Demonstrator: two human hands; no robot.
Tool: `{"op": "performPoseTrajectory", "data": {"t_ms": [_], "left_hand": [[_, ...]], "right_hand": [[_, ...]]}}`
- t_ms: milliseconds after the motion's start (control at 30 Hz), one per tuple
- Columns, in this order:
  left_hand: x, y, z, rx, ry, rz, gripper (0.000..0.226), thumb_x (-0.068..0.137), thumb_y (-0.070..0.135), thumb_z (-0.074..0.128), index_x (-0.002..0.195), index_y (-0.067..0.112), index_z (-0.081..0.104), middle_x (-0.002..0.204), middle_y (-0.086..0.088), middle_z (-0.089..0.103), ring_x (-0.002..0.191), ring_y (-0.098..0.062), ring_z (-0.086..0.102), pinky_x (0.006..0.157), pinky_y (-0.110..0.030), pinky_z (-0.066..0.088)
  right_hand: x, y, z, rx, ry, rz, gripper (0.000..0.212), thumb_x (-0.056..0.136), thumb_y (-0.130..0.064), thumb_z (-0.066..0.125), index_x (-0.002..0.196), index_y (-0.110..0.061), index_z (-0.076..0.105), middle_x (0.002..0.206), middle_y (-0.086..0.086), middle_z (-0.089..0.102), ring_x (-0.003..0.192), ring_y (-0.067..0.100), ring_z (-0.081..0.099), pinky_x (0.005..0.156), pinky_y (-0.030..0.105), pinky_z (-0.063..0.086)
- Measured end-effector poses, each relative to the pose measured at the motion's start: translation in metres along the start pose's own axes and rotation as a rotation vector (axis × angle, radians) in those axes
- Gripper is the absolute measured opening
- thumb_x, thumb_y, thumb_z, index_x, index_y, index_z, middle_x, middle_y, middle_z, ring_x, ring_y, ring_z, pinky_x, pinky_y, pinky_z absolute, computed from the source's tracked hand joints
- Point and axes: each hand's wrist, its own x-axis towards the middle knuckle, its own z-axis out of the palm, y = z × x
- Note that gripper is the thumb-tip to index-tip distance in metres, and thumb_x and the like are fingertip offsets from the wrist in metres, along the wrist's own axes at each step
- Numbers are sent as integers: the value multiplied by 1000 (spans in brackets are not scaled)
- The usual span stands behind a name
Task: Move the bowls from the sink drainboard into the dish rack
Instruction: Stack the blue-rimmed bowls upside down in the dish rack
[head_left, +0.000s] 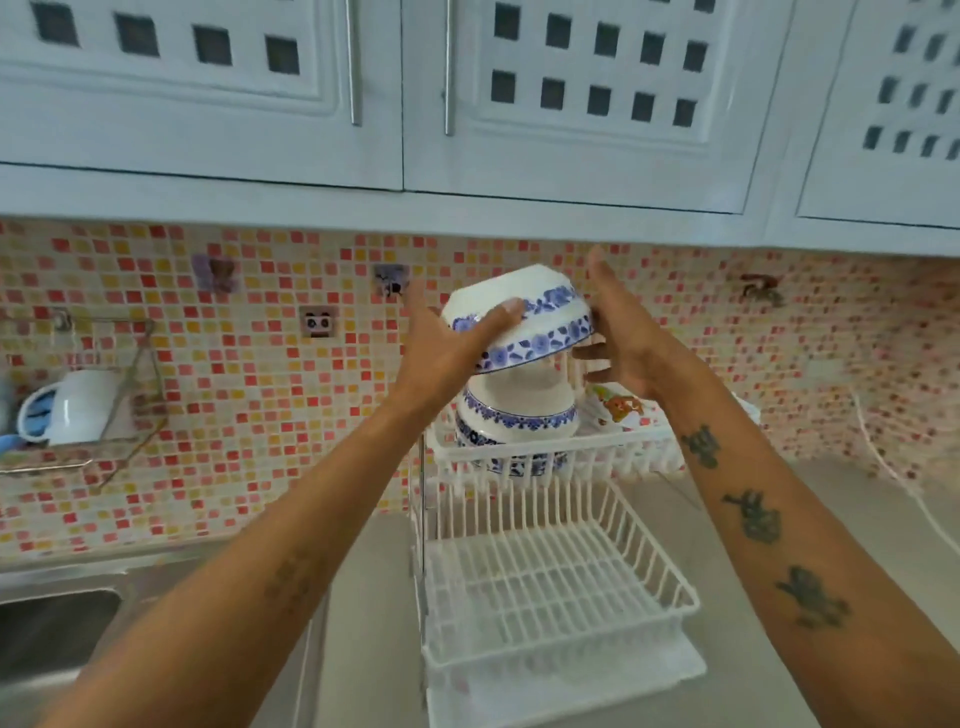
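Observation:
A white bowl with blue flower bands (535, 306) is held upside down and tilted, just above a stack of matching inverted bowls (519, 410). That stack stands in the upper tier of the white wire dish rack (628, 452). My left hand (447, 343) grips the bowl's left side, thumb across its wall. My right hand (618, 332) is at the bowl's right rim with fingers spread; whether it touches is unclear. The rack's lower tier (550, 587) holds nothing.
A small dish with an orange pattern (615, 408) lies in the upper tier to the right of the stack. The steel sink (57, 629) is at the lower left. A wall shelf with a white mug (78, 405) hangs at left. White cabinets (467, 104) are overhead.

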Motion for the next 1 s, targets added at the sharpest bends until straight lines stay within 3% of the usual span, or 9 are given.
{"op": "performPoseTrajectory", "data": {"t_ms": [100, 233, 300, 367, 433, 500, 633, 800, 1000], "left_hand": [[5, -13, 21, 181, -24, 153, 116, 64, 43, 87, 148, 27, 9, 125, 8, 45, 113, -12, 51, 93, -20, 45], [14, -39, 37, 303, -56, 158, 127, 49, 61, 86, 147, 38, 8, 146, -2, 41, 131, -20, 45, 110, -40, 41], [17, -47, 40, 292, -61, 123, 129, 56, 50, 88, 152, 29, 5, 149, -1, 36, 130, -16, 42, 108, -32, 37], [21, -51, 41, 297, -56, 129, 121, 59, 41, 89, 150, 24, 11, 143, 0, 39, 121, -11, 43, 98, -24, 38], [24, -54, 41, 324, -62, 140, 114, 59, 39, 90, 147, 23, 18, 138, 3, 41, 121, -11, 44, 96, -23, 39], [27, -59, 41, 356, -70, 133, 113, 57, 44, 90, 145, 25, 22, 142, 2, 39, 127, -17, 45, 102, -30, 43], [28, -65, 38, 385, -96, 68, 122, 57, 46, 89, 151, 25, 14, 155, 0, 27, 138, -19, 36, 112, -38, 38], [29, -68, 39, 425, -123, 0, 121, 57, 50, 88, 151, 19, 19, 154, -1, 26, 137, -21, 36, 113, -40, 37], [31, -73, 38, 455, -152, -46, 128, 56, 52, 87, 154, 19, 11, 158, -1, 19, 142, -23, 31, 114, -43, 35]], "right_hand": [[3, 9, -8, 43, -5, 0, 79, 85, -77, 24, 140, -25, 48, 142, 8, 52, 126, 32, 49, 111, 53, 34], [8, 27, -7, 38, -38, 12, 59, 82, -72, 45, 116, -26, 62, 123, 5, 66, 106, 22, 63, 99, 39, 47], [19, 40, -6, 31, -36, 12, 61, 70, -76, 53, 107, -30, 66, 117, 6, 71, 101, 24, 69, 96, 44, 53], [31, 52, -6, 59, -18, 26, 78, 61, -78, 56, 121, -29, 62, 118, 7, 70, 100, 27, 70, 94, 47, 55], [35, 58, -3, 79, -18, 43, 81, 66, -74, 56, 130, -26, 56, 120, 7, 68, 102, 26, 69, 95, 47, 54], [35, 60, 2, 95, -9, 54, 63, 79, -64, 53, 129, -25, 56, 117, 5, 69, 100, 23, 68, 91, 44, 55], [42, 70, 3, 141, -35, 92, 37, 92, -53, 47, 115, -26, 58, 96, -1, 68, 84, 15, 63, 64, 28, 46], [49, 78, 1, 164, -66, 155, 41, 89, -55, 52, 117, -26, 57, 101, 0, 67, 95, 20, 63, 94, 42, 51], [50, 81, 1, 159, -76, 170, 41, 91, -49, 52, 122, -22, 56, 97, 2, 66, 88, 18, 62, 72, 32, 53]]}}
